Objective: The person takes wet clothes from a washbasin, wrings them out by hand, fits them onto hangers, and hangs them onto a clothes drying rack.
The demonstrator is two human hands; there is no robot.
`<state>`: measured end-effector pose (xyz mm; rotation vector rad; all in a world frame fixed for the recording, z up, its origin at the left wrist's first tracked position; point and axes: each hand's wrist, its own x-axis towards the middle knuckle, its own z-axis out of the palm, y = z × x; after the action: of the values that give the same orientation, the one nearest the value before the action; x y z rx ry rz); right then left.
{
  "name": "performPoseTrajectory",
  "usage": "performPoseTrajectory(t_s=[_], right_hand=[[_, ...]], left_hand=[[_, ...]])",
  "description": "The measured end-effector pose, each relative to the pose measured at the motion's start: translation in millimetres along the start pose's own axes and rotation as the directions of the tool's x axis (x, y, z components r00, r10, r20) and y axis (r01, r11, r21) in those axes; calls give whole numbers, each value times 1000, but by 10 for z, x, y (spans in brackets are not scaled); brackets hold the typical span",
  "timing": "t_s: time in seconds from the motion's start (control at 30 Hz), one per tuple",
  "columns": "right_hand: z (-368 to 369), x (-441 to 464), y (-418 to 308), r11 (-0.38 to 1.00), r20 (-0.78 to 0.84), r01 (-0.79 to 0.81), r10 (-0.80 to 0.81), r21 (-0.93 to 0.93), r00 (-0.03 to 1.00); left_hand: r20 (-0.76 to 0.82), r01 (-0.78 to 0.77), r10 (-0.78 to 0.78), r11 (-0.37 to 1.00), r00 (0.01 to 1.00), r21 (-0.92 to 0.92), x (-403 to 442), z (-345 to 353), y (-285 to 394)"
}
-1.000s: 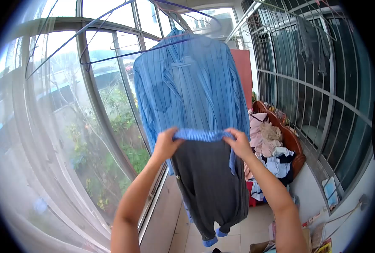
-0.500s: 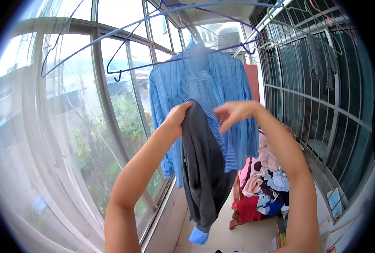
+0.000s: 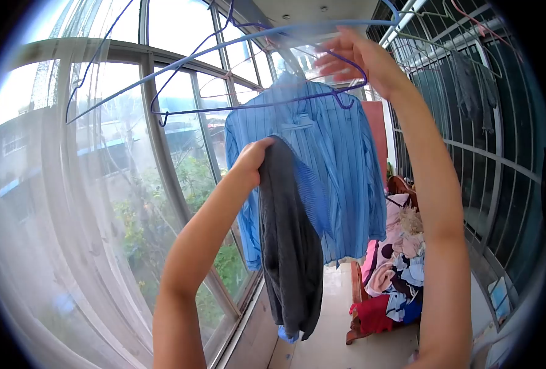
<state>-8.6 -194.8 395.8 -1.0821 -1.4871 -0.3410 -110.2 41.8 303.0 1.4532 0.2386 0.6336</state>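
My left hand pinches the top edge of a dark grey garment, which hangs down in long folds. Blue striped cloth shows along its right side, and a bit of light blue pokes out at the bottom. My right hand is raised at the upper right with its fingers apart, close to the right end of a purple clothes hanger; whether it touches the hanger I cannot tell. Behind the grey garment hangs a blue striped shirt.
A light blue hanger crosses overhead. Sheer curtain and windows line the left; barred windows line the right, with grey clothing hanging there. Heaped clothes lie on a wooden seat at lower right.
My right hand has left the grey garment's striped side and moved up and right to the purple hanger. My left hand still holds the garment, which now hangs narrower.
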Motion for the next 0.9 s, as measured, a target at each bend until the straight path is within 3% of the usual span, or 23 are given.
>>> performPoseTrajectory(t_s=[0.07,0.1,0.13,0.2,0.23,0.27,0.33,0.37,0.47,0.5,0.53,0.6,0.63,0.7,0.73,0.77,0.8,0.83,0.87,0.9], right_hand=[[-190,292,248,998,-163,-48,40,-48,986],[-298,483,490,915,-182,7,-88,-404,979],[-362,665,795,709,-153,43,-211,-704,965],[-333,943,1342,357,-158,-17,-369,-934,916],[-340,1017,1361,310,-168,-105,-185,-945,968],[-345,1078,1388,313,-162,-97,-189,-945,969],[-298,1199,1398,305,-274,-232,-102,-924,956],[-226,1263,1432,377,-354,-287,-121,-881,927],[-33,1475,1565,403,-310,-233,-137,-885,941],[1,1534,1527,481,-273,-222,-36,-848,961],[49,1557,1522,486,-267,-218,-32,-846,963],[176,1588,1498,418,-446,-251,-473,-873,760],[307,1576,1459,515,-527,-144,-753,-845,395],[731,1426,1140,909,-732,-61,-290,-412,616],[863,1777,1427,963,-617,14,-185,-271,765],[1010,1671,1259,995,-443,43,1,91,897],[1162,1554,1075,865,-211,-77,205,496,956],[1311,1463,926,648,20,-276,374,710,927],[1343,1666,1043,536,150,-211,156,817,976],[1385,1650,912,552,-67,-61,209,832,976]], left_hand=[[-30,-15,15,1000,999,27,-19,19,2],[-43,-18,20,999,999,45,-39,39,6],[-43,-14,16,999,999,42,-65,55,15],[-28,-8,9,999,1000,53,-121,87,46],[-32,-8,10,999,999,49,-146,101,46],[-8,-20,21,999,1000,36,-168,117,45],[0,-38,38,999,999,20,-194,138,60],[17,-23,23,999,1000,31,-202,150,59],[15,-16,16,999,1000,47,-273,201,66],[12,-13,12,998,1000,67,-297,206,66],[11,-6,5,996,1000,86,-321,208,63],[5,6,-6,997,1000,81,-379,230,61],[18,18,-20,996,1000,88,-413,240,64],[29,32,-35,995,999,92,-412,259,39],[44,26,-31,994,999,109,-391,287,13],[62,20,-29,991,998,130,-367,330,-13],[67,20,-29,991,997,131,-333,371,-45],[85,16,-26,993,996,115,-288,395,-80],[99,10,-20,995,995,96,-261,405,-107],[101,8,-18,996,995,94,-217,403,-114]])
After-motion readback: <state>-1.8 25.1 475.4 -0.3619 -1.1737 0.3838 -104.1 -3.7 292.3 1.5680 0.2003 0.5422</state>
